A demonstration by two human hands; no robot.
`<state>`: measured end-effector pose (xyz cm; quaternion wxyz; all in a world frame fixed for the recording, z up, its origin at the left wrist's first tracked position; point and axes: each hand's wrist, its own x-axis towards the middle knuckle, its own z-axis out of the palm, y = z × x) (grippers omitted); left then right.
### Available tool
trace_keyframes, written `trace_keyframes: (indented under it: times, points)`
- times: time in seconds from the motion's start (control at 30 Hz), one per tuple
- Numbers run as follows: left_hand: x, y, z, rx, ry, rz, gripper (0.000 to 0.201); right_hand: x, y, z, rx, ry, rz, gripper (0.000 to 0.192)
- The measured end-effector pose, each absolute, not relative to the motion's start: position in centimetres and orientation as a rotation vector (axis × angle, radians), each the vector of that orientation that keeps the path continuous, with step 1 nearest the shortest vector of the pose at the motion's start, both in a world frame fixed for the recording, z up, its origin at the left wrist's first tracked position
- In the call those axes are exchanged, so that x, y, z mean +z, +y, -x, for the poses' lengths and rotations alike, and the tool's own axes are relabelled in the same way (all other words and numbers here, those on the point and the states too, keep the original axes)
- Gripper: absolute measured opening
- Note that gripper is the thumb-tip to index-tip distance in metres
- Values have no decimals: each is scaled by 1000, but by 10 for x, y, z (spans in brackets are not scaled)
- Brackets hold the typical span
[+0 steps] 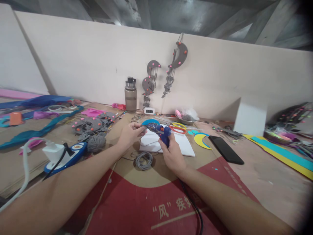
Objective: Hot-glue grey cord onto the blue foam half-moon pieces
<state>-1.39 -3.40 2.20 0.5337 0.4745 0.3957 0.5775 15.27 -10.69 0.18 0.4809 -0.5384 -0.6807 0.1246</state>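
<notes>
My right hand (171, 155) grips a blue glue gun (161, 132) by its handle, nozzle pointing left. My left hand (130, 133) pinches a small piece right at the nozzle tip; a blue crescent cut-out (150, 121) shows just above the fingers, and I cannot tell whether it is the piece held. Both hands hover over a white sheet (186, 147) on the cardboard-covered table. The gun's black cord (193, 204) runs back along my right forearm.
A grey wire coil (144, 160) lies below the hands. Red scissors (178, 128), a yellow crescent (201, 140) and a black phone (226, 149) lie to the right. Grey yarn (96, 143), a power strip (65, 155) and felt pieces are left. A bottle (130, 95) stands by the wall.
</notes>
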Motion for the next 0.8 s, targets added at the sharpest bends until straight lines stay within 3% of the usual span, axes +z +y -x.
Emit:
trace_keyframes:
  times: [0.27, 0.8]
  points:
    - [13, -27, 12, 1362, 926, -1089, 22, 4, -109, -152, 298, -1701, 1332, 37]
    - [21, -32, 16, 1396, 961, -1165, 18, 3, -106, -154, 300, -1655, 1319, 40]
